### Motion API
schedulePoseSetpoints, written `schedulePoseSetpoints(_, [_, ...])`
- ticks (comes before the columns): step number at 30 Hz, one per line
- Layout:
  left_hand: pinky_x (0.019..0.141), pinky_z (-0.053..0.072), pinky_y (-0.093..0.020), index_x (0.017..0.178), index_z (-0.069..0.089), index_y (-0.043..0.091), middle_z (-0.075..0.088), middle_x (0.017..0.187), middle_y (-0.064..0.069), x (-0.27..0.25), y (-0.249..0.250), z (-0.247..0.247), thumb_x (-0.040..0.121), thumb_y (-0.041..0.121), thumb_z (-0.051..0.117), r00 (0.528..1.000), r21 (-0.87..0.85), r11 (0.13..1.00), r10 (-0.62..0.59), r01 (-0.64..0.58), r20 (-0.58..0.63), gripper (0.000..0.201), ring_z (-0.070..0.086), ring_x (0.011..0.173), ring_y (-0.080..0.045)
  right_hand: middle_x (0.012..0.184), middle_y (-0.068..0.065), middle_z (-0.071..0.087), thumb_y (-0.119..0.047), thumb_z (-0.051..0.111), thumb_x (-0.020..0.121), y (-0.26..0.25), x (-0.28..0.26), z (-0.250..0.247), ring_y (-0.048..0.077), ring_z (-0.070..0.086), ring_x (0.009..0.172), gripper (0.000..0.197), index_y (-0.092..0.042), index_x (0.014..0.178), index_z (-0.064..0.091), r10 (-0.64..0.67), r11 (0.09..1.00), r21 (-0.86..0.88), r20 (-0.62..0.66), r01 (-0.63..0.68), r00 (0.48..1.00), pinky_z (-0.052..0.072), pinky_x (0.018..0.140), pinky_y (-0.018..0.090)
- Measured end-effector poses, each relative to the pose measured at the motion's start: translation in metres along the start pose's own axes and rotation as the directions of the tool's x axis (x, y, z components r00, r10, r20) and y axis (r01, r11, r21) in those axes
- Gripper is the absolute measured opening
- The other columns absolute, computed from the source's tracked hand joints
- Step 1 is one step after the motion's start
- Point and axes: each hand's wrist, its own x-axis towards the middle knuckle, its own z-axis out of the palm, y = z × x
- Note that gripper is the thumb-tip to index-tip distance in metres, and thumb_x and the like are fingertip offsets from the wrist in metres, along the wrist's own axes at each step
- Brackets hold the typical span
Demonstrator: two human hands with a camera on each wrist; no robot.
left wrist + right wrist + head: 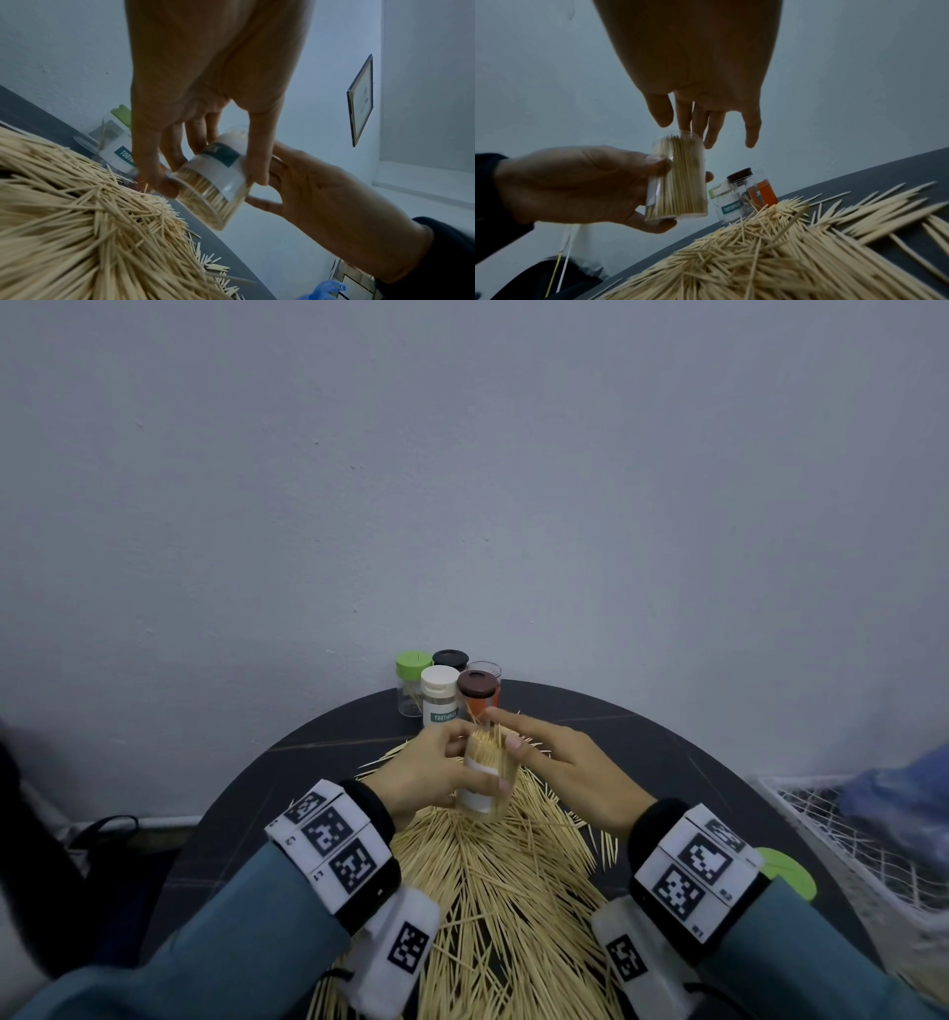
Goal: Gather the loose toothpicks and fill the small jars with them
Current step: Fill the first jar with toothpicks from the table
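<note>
My left hand (436, 767) grips a clear jar (481, 796) with a white label, packed with upright toothpicks, and holds it lifted above the pile. The jar (680, 178) has no lid on. My right hand (554, 762) hovers at its mouth with straight fingers (711, 130) touching the toothpick tips. From the left wrist, the jar (218, 176) shows its base, with my right hand (321, 192) behind it. A big heap of loose toothpicks (493, 880) covers the dark round table (318, 752).
Several small jars stand at the table's far edge: green lid (413, 660), black lid (450, 658), white lid (440, 680), brown lid (477, 683), one uncapped (487, 667). A loose green lid (785, 873) lies at the right. A white wire basket (847, 839) stands beyond the table's right edge.
</note>
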Motion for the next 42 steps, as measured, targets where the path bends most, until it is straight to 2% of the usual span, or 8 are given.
schedulePoseSetpoints(12, [0.073,0.053,-0.033,0.124,0.052,0.016,0.066,0.113,-0.004,0.003,-0.003,-0.004,0.073,0.004,0.076,0.999,-0.008,1.0,-0.003,0.003,-0.043,0.058,0.062,0.105,-0.021,0.146,-0.013,0.037,-0.029,0.043,0.098,-0.007,-0.005,-0.005,0.002,0.033,0.132,0.033,-0.03,0.129,0.053,-0.032,0.995,-0.097,0.009,0.033,0.999,0.028,0.111,0.03])
schedulePoseSetpoints(17, [0.083,0.055,-0.038,0.116,0.053,0.019,0.065,0.113,-0.004,0.004,-0.002,-0.003,0.071,0.002,0.076,0.997,-0.008,0.999,0.032,-0.033,-0.065,0.053,0.061,0.105,-0.021,0.144,-0.014,0.04,-0.03,0.042,0.098,-0.004,-0.008,-0.01,0.002,0.041,0.128,0.035,-0.029,0.132,0.05,-0.052,0.993,-0.108,-0.019,0.049,0.998,0.035,0.105,0.025])
schedulePoseSetpoints(23, [0.076,0.053,-0.025,0.114,0.056,0.02,0.065,0.109,-0.001,0.001,0.01,0.009,0.07,0.001,0.078,0.988,0.043,0.99,0.141,-0.138,-0.064,0.052,0.061,0.104,-0.016,0.131,-0.008,0.053,-0.024,0.046,0.097,0.004,-0.023,-0.035,-0.001,0.046,0.116,0.031,-0.023,0.126,0.054,-0.047,0.984,-0.173,-0.089,0.031,0.995,0.033,0.09,0.005])
schedulePoseSetpoints(27, [0.074,0.053,-0.024,0.117,0.053,0.015,0.065,0.109,-0.004,0.002,0.022,0.03,0.071,0.0,0.076,0.984,0.052,0.983,0.175,-0.173,-0.029,0.053,0.061,0.101,-0.016,0.136,-0.002,0.048,-0.025,0.052,0.094,0.023,-0.042,-0.064,0.006,0.043,0.122,0.039,-0.018,0.132,0.045,0.104,0.949,-0.288,-0.103,-0.13,0.989,0.031,0.096,0.014])
schedulePoseSetpoints(30, [0.072,0.053,-0.019,0.117,0.052,0.014,0.064,0.106,0.0,0.004,0.034,0.051,0.072,0.003,0.076,0.977,0.091,0.973,0.211,-0.214,0.036,0.052,0.061,0.097,-0.012,0.141,0.005,0.042,-0.034,0.058,0.09,0.045,-0.063,-0.087,0.016,0.039,0.13,0.051,-0.021,0.135,0.041,0.366,0.824,-0.463,-0.003,-0.326,0.931,0.029,0.105,0.025])
schedulePoseSetpoints(34, [0.077,0.052,-0.021,0.117,0.054,0.013,0.066,0.105,0.001,0.009,0.046,0.079,0.072,0.007,0.078,0.962,0.12,0.957,0.25,-0.262,0.106,0.051,0.064,0.095,-0.013,0.142,0.003,0.041,-0.038,0.065,0.084,0.054,-0.092,-0.105,0.018,0.04,0.129,0.062,-0.024,0.137,0.038,0.617,0.628,-0.644,0.072,-0.436,0.784,0.032,0.1,0.023])
schedulePoseSetpoints(38, [0.089,0.052,-0.031,0.119,0.054,0.013,0.066,0.11,-0.004,0.015,0.052,0.104,0.07,0.011,0.081,0.955,0.157,0.947,0.259,-0.281,0.146,0.056,0.064,0.102,-0.018,0.142,0.002,0.042,-0.029,0.073,0.078,0.063,-0.102,-0.115,0.02,0.041,0.129,0.067,-0.023,0.136,0.04,0.714,0.538,-0.696,0.076,-0.476,0.696,0.037,0.101,0.026])
schedulePoseSetpoints(42, [0.092,0.05,-0.033,0.12,0.055,0.015,0.064,0.112,-0.004,0.018,0.053,0.12,0.069,0.014,0.082,0.952,0.2,0.936,0.26,-0.29,0.164,0.058,0.061,0.104,-0.019,0.142,0.006,0.042,-0.02,0.07,0.082,0.067,-0.099,-0.113,0.024,0.042,0.129,0.059,-0.019,0.135,0.045,0.719,0.499,-0.743,0.068,-0.446,0.691,0.04,0.101,0.029])
